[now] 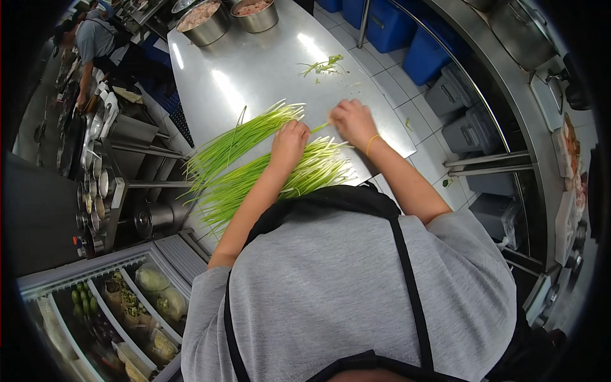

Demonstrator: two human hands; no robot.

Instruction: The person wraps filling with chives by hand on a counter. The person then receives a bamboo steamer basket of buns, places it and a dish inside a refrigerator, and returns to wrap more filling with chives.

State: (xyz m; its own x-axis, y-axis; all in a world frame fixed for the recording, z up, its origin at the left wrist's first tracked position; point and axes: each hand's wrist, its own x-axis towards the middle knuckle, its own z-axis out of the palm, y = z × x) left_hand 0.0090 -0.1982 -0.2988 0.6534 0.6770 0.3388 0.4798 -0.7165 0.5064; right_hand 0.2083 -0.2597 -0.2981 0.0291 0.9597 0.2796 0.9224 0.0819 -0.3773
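Note:
Two heaps of long, thin green stalks with pale ends, garlic chives or thin spring onions, lie on a stainless steel table [258, 62]. The far heap [238, 136] is narrower; the near heap [315, 167] sits against my apron and passes partly under my left forearm. Between the heaps' pale ends, my left hand [291, 139] pinches a single stalk [320, 127] that points right. My right hand [354, 122], with a yellow band at the wrist, is blurred at that stalk's tip; whether its fingers grip it is unclear.
Plant scraps [327, 65] lie farther up the table. Two steel pots [204, 24] of pale pink, meat-like pieces stand at its far end. Blue bins [391, 26] line the right. A co-worker [102, 43] stands at a counter far left. Bagged vegetables fill a glass-topped chest [157, 253] at lower left.

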